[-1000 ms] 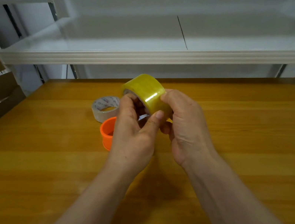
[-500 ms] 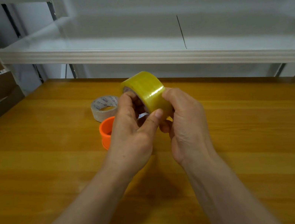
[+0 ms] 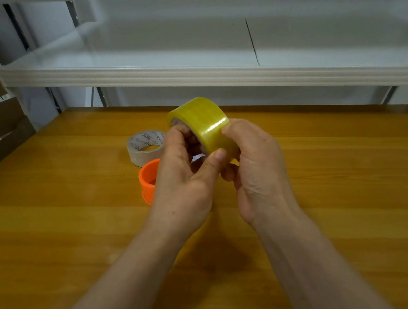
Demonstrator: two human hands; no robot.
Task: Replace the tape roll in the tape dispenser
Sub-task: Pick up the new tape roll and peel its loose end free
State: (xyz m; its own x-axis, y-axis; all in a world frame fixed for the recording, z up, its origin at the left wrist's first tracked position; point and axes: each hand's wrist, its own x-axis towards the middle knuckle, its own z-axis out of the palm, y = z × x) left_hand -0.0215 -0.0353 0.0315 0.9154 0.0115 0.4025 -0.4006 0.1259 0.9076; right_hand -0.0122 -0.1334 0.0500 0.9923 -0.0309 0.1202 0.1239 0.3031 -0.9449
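Both hands up over the table (image 3: pixel 364 181): left hand (image 3: pixel 183 184) and right hand (image 3: pixel 256 169) each have their grip closed on the yellow tape roll (image 3: pixel 203 124), held on edge, left thumb pressed on its outer face, probably hunting for the tape end. Orange dispenser ring (image 3: pixel 148 177) sits empty on the table just behind the left hand, with the near-spent clear roll (image 3: pixel 146 147) lying flat just beyond it. Reads as old roll out, new roll not yet seated; loading still to do.

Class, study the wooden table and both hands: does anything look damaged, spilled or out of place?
Nothing stands out. Both hands hold the yellow tape roll upright; the clear tape roll and orange ring lie flat.
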